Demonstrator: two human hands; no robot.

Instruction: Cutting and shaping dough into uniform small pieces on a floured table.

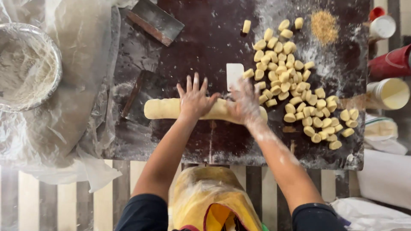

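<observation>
Lying under both hands (pixel 195 99): dough log (pixel 165 108)

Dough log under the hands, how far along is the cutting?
Done: a heap of small cut pieces lies on the floured board. In hand: left hand and right hand press on the uncut dough log. Left: the whole log; the white scraper lies unused.

- cup (pixel 392 93), white with a pale yellow inside, lies on its side at the right edge of the surface (pixel 205 38)
- red tub (pixel 390 63) lies just above the cup
- small white pot (pixel 382 26) stands at the top right, a red one behind it
- white bag (pixel 380 129) with a green and yellow band lies below the cup
- clear plastic sheet (pixel 81 64) covers the left side
- no signs or screens show
</observation>
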